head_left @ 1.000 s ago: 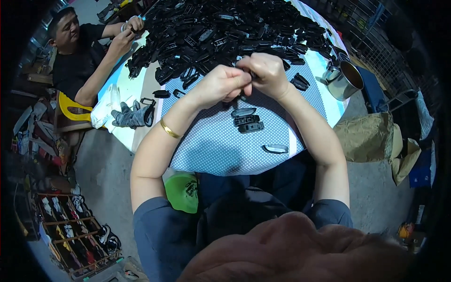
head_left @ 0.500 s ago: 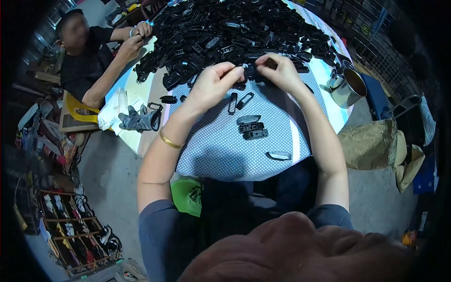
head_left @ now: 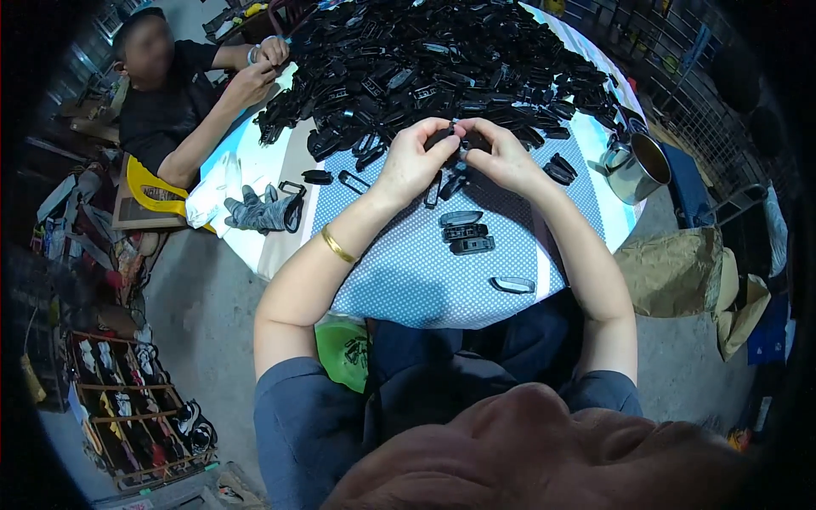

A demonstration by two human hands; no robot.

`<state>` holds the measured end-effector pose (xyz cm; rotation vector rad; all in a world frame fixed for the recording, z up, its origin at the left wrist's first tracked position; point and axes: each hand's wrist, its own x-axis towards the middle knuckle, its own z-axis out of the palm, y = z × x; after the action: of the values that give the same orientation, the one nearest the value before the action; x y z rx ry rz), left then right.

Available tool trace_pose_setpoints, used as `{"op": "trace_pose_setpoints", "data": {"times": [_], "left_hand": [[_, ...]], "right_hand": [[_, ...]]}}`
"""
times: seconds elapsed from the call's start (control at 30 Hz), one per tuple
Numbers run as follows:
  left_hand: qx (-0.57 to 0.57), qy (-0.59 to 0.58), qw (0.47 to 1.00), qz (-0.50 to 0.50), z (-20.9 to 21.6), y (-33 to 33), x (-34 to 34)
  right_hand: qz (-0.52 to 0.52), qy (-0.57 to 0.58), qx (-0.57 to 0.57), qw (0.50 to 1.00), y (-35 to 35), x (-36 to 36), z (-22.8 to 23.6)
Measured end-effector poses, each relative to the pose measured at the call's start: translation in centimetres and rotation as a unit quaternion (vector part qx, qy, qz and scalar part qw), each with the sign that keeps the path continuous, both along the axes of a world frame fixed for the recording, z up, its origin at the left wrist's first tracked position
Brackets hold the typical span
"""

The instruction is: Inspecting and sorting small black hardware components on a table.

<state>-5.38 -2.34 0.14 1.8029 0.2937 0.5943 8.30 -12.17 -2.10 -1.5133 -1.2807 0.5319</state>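
My left hand (head_left: pixel 414 163) and my right hand (head_left: pixel 501 159) meet at the near edge of a large heap of black plastic parts (head_left: pixel 450 64). Fingertips of both are pinched round small black plastic parts, mostly covered by the fingers; their exact kind is hidden. Just below the hands, a narrow black frame (head_left: pixel 432 190) lies on the patterned cloth (head_left: pixel 399 272). Closer to me sit a few oblong black casings (head_left: pixel 466 233) side by side, and a single oblong frame (head_left: pixel 512 285) rests near the table's front edge.
At the left, a grey glove (head_left: pixel 262 211) lies by a white bag (head_left: pixel 204 200). A metal mug (head_left: pixel 637 167) stands at the right edge. A co-worker (head_left: pixel 166 102) handles something small at the far left. Below the table is a green basin (head_left: pixel 344 353).
My hands were apart and have come together, fingertips nearly touching. The right hand moved inward and slightly down, bringing its dark part to the left one. The whole view shifted slightly.
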Motion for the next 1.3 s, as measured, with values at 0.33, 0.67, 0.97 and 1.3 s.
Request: {"op": "trace_pose_setpoints", "data": {"times": [0.33,0.67,0.97,1.3], "left_hand": [[-0.090,0.006,0.996,-0.026,3.4,2.1,-6.2],[-0.419,-0.015,0.800,0.429,-14.2,1.0,-35.0],[-0.274,0.305,0.736,0.539,-36.3,-3.8,-41.2],[0.287,-0.060,0.883,0.366,-1.4,1.0,-22.9]], "right_hand": [[-0.059,-0.114,0.042,0.991,-0.2,0.3,-0.2],[-0.050,-0.135,0.105,0.984,0.3,1.1,-2.3],[-0.131,0.088,0.021,0.987,-0.1,-1.8,0.5],[0.056,0.322,-0.004,0.945,-0.3,-0.4,0.3]]}}
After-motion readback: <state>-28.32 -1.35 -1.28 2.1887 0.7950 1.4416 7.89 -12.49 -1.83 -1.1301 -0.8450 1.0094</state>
